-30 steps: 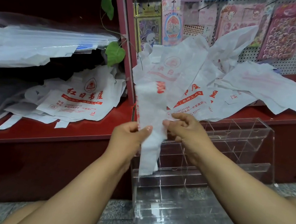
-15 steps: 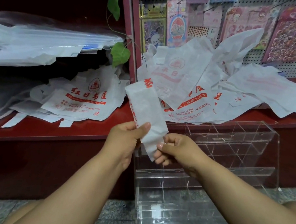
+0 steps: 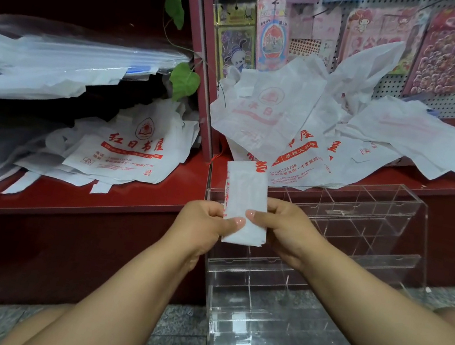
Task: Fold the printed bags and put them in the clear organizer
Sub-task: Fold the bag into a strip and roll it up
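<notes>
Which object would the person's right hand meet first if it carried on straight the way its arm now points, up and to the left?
The folded bag, which the right hand already pinches opposite the left hand. Beyond it probably the left hand, though depth is unclear.

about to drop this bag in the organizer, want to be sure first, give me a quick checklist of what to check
1. Folded bag is a compact strip: ok, a narrow upright rectangle.
2. Hold is secure: ok, left hand and right hand both pinch its lower part.
3. Fold lies flat with no loose handle sticking out: cannot tell, the back is hidden.
4. Clear organizer is within reach: ok, directly behind and below the hands.
5. Compartments are free: ok for the ones visible, no bag shows in them.
6. More bags left to fold: ok, an unfolded pile lies on the red shelf.
</notes>
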Demonstrator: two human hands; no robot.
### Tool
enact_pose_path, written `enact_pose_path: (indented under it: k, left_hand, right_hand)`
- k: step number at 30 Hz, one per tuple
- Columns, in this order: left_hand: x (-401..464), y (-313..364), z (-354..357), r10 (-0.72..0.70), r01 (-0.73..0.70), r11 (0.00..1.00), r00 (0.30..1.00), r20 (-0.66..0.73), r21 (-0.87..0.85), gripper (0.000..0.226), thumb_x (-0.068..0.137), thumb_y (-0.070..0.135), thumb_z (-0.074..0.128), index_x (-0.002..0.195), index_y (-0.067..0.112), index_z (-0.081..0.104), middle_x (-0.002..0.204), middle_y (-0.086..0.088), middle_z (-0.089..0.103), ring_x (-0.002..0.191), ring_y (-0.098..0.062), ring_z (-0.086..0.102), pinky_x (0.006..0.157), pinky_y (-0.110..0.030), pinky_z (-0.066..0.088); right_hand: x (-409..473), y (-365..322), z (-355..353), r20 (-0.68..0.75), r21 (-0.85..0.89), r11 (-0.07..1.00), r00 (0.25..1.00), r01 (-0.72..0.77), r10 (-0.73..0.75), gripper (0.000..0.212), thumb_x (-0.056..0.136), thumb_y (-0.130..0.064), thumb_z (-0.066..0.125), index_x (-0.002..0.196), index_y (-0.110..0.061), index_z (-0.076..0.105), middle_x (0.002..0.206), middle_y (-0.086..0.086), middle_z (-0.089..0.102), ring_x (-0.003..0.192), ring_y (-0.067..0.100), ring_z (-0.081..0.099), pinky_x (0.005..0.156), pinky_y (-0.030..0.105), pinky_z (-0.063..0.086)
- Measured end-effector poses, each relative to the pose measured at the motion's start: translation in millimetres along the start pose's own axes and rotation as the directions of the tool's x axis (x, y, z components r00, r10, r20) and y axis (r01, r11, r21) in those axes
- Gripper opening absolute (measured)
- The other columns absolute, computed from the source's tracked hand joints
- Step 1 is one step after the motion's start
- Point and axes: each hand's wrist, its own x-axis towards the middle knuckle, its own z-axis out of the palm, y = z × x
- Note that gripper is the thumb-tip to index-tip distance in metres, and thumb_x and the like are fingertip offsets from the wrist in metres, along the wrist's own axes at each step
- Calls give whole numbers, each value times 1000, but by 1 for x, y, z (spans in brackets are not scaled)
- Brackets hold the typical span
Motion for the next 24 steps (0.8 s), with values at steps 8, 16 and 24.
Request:
enact_pose_path:
  k: [8, 16, 24]
  left_hand:
    - [-2, 18, -12, -287, 285, 957, 957, 37, 50, 27, 84, 33, 73, 75, 9, 63, 47, 5, 49, 36, -5, 35, 37, -14, 24]
    - [-7, 27, -10, -294, 292, 885, 954, 50, -363, 9, 89, 16, 68, 87, 8, 63, 56, -2, 67, 41, -4, 59, 38, -13, 46]
    - [-9, 23, -6, -205, 220, 911, 975, 81, -349, 12, 92, 17, 64, 86, 7, 64, 64, -6, 71, 49, -8, 66, 45, -15, 52]
  right_hand:
    - [-5, -13, -1, -18, -347, 907, 965, 239, -261, 70, 79, 10, 67, 137, -23, 45, 101, 2, 74, 92, 13, 71, 72, 27, 57]
    - [-8, -11, 3, 76, -482, 829, 955, 286, -285, 71, 78, 6, 70, 138, -23, 46, 104, 0, 73, 98, 8, 68, 77, 23, 55]
    - [-6, -11, 1, 70, -567, 772, 951, 286, -301, 67, 77, 2, 73, 135, -23, 49, 88, 0, 74, 84, 7, 69, 73, 22, 52]
